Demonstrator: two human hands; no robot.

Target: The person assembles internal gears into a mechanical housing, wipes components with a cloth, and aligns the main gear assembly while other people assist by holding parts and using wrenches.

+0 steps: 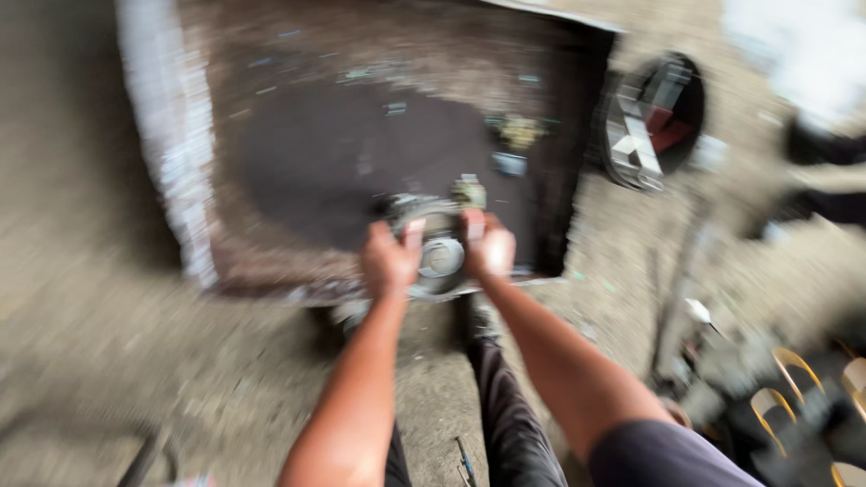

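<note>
Both arms stretch forward and down from the bottom of the blurred view. The left hand (390, 261) is clenched on the left rim of a round grey metal part (439, 257), thumb up. The part sits between both hands, over the near edge of a dark square board (316, 153) lying on the floor. The right hand (492, 251) clasps its right side.

Blurred dusty concrete floor (90, 316)
</note>
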